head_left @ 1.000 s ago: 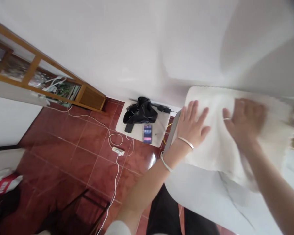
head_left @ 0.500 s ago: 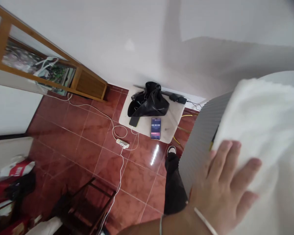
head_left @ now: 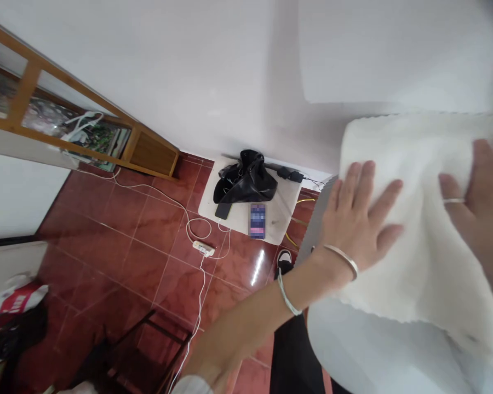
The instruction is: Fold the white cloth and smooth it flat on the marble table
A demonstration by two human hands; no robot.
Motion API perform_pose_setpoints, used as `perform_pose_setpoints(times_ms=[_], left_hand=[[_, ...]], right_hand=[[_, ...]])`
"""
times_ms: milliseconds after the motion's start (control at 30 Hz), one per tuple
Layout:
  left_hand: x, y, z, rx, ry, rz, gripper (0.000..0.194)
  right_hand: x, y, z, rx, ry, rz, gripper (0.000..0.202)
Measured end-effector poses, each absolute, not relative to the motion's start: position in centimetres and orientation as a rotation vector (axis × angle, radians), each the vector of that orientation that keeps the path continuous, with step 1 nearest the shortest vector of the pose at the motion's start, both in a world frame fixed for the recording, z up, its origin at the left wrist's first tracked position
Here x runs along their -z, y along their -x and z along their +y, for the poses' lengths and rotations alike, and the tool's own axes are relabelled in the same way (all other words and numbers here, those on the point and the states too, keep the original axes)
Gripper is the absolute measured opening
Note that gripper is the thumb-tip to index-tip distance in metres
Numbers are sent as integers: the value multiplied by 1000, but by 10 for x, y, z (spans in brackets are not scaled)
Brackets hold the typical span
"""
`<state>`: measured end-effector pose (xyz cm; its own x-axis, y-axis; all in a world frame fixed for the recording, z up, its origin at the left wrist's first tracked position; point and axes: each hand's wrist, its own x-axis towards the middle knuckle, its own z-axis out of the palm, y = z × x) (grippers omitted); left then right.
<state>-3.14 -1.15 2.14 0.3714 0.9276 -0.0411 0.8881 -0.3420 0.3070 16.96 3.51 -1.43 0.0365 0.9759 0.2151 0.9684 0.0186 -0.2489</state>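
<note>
A cream cloth [head_left: 411,273] with a scalloped edge lies over a light rounded surface [head_left: 353,339] with a grey ribbed side. My left hand [head_left: 359,219] rests flat on the left part of the cloth, fingers spread, with a bangle and a cord on the wrist. At the right edge of the view, my right hand [head_left: 476,191] lies on the cloth too, its thumb stretched out and wearing a ring. Soft folds run through the cloth between the two hands.
On the red tiled floor [head_left: 143,268], a pale mat [head_left: 277,221] holds a black bag [head_left: 250,178] and two phones. A power strip [head_left: 204,248] with white cables lies beside it. A wooden shelf [head_left: 152,153] stands along the wall, and a dark chair frame [head_left: 164,334] at the lower left.
My left hand has moved up and left together with the cloth. More of my right hand has come into view. The cloth's lower edge and the pale surface beneath now show.
</note>
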Motion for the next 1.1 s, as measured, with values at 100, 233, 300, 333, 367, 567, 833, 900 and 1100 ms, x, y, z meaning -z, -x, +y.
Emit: perform_pose_setpoints(times_ms=[100,233,300,333,367,567,833,900,1100], left_hand=[[-18,30,-11,-257,-2359,1608,61],[-16,37,-49,-317,-2315,1637,63],[-16,43,-82,-314,-2280,1669,65],[-17,45,-101,-305,-2262,1698,67],[-17,48,-121,-292,-2242,1740,69],[-6,43,-210,-265,-2265,1919,74],[-22,-52,-174,-244,-2236,1294,66],[-37,-82,-147,-246,-2045,1425,58],[-66,-115,-70,-75,-1774,1475,31]], right_hand=[[4,-169,37,34,1894,-2027,81],[8,-152,-1,137,1874,-1879,47],[9,-137,-36,6,1837,-1903,41],[8,-129,-57,-50,1785,-1940,42],[6,-122,-80,-96,1735,-2007,43],[-2,-116,-204,-138,1794,-2230,59],[31,-221,-241,60,2177,-1763,63],[43,-238,-239,4,2247,-1627,64],[28,-219,-216,-16,2252,-1358,53]])
